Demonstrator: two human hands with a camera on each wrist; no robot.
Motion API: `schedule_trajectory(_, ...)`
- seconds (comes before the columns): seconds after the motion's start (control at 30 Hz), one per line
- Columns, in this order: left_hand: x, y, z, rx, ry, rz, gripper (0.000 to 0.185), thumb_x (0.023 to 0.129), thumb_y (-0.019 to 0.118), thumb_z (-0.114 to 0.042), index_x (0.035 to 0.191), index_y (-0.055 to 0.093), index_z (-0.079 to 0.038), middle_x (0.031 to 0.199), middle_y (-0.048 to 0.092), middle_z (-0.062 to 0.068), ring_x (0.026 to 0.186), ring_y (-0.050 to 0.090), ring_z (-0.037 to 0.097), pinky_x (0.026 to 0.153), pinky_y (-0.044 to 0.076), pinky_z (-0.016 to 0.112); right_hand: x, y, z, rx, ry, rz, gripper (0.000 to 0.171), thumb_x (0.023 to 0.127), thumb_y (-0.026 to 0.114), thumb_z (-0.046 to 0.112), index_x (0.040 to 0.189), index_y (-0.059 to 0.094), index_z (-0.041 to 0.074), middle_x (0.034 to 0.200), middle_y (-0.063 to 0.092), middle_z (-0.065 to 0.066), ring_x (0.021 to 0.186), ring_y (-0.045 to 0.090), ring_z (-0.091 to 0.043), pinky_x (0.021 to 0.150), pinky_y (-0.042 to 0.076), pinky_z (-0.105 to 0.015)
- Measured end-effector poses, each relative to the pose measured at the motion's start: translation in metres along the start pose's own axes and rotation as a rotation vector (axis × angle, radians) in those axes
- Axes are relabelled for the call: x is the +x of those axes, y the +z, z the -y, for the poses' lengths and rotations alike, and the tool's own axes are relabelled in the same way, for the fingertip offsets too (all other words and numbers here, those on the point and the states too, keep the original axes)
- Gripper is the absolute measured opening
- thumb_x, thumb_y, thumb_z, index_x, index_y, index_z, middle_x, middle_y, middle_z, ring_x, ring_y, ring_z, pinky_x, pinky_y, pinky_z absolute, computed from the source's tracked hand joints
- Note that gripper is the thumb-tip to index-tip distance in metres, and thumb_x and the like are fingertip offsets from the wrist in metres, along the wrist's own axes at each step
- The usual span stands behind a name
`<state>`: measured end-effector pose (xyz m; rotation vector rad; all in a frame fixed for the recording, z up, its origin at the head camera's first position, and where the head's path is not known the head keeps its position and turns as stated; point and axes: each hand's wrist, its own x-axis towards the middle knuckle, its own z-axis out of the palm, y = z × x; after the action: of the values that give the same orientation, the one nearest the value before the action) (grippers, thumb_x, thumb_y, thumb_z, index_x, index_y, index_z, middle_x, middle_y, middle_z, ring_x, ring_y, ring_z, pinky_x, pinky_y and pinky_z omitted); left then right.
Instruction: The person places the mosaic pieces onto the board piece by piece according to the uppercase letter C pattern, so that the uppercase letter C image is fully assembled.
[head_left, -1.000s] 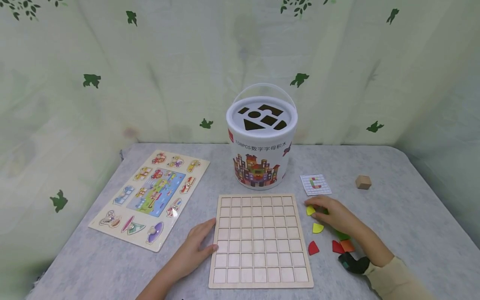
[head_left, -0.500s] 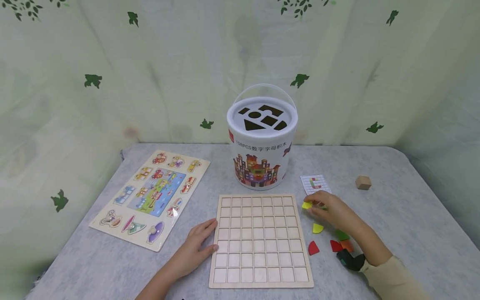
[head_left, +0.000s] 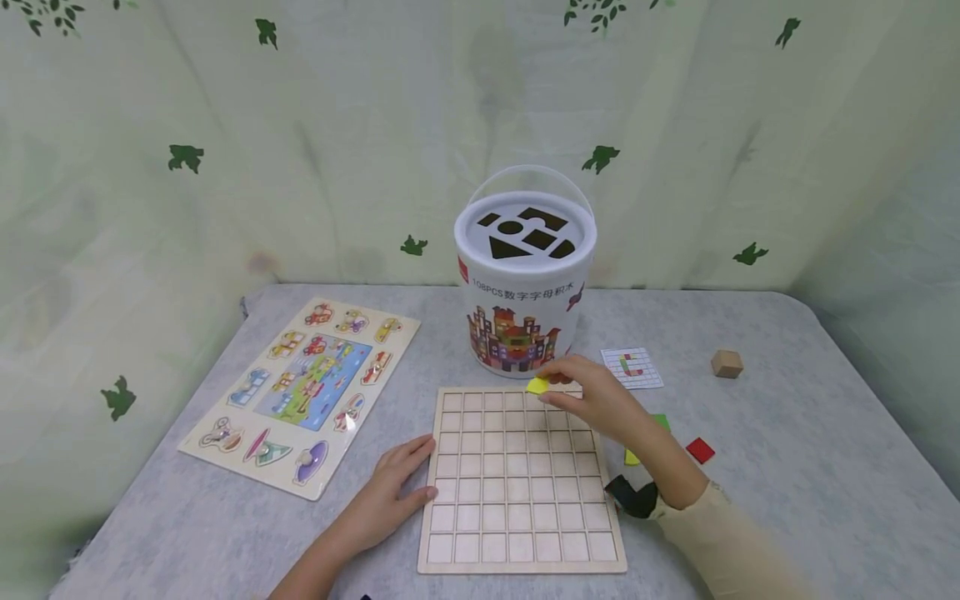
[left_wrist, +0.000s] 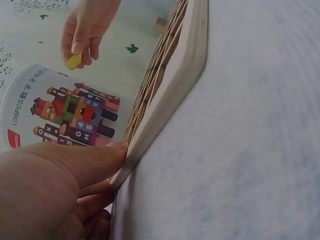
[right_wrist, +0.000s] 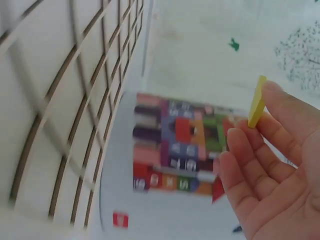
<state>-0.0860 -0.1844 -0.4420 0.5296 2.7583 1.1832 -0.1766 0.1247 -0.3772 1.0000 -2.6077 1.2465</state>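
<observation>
The held piece is plain yellow, the board pale beige with a brown grid.

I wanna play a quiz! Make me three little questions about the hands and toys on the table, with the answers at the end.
1. Which hand is pinching a yellow piece?

2. True or false: the white bucket stands just beyond the far edge of the grid board.

3. Pick one. What is the left hand touching?
a) the picture puzzle
b) the grid board's edge
c) the wooden cube

Key:
1. The right hand.
2. True.
3. b
</observation>
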Motion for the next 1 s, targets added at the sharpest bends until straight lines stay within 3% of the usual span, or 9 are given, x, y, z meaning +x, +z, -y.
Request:
schedule_trajectory(0.23,0.0,0.0,0.001,0.003,0.001,-0.001,0.063,0.084,0.064,-0.022,0.137,0.036,-0.003,0.142,0.031,0.006,0.13,0.022,0.027,0.1,0.024,0.049,0.026,0.035,0.009,0.076,0.009,0.026,0.025,0.083,0.065,0.02,0.105,0.062,0.008,0.098,0.058,0.004,0.088,0.053,-0.015,0.077,0.046,-0.031)
schedule_trajectory(0.43,0.0,0.0,0.0,0.005,-0.001,-0.003,0.063,0.084,0.064,-0.022,0.137,0.036,-0.004,0.142,0.031,0.005,0.129,0.022,0.027,0.1,0.024,0.049,0.033,0.061,-0.005,0.094,0.095,0.173,0.021,0.083,0.066,0.015,0.103,0.063,0.008,0.096,0.058,0.002,0.086,0.054,-0.014,0.075,0.047,-0.026)
schedule_trajectory(0.57,0.0,0.0,-0.001,0.008,0.005,-0.002,0.062,0.084,0.064,-0.022,0.137,0.037,-0.004,0.142,0.031,0.005,0.129,0.022,0.027,0.1,0.024,0.049,0.03,0.067,-0.013,0.102,0.142,0.212,0.02,0.082,0.067,0.016,0.101,0.063,0.01,0.096,0.057,0.003,0.086,0.052,-0.012,0.074,0.046,-0.027)
schedule_trajectory(0.83,0.0,0.0,0.0,0.013,0.003,-0.005,0.063,0.084,0.065,-0.022,0.137,0.037,-0.004,0.141,0.032,0.006,0.129,0.022,0.026,0.1,0.024,0.048,0.028,0.071,-0.021,0.021,0.083,0.255,0.02,0.082,0.068,0.02,0.099,0.064,0.012,0.097,0.056,0.005,0.091,0.05,-0.01,0.081,0.042,-0.028)
schedule_trajectory(1.0,0.0,0.0,0.001,0.009,0.002,-0.007,0.063,0.084,0.065,-0.023,0.137,0.037,-0.004,0.141,0.032,0.005,0.129,0.023,0.026,0.101,0.024,0.048,0.028,0.071,-0.023,0.027,0.081,0.265,0.019,0.083,0.067,0.02,0.1,0.064,0.013,0.097,0.054,0.007,0.094,0.048,-0.01,0.084,0.04,-0.031)
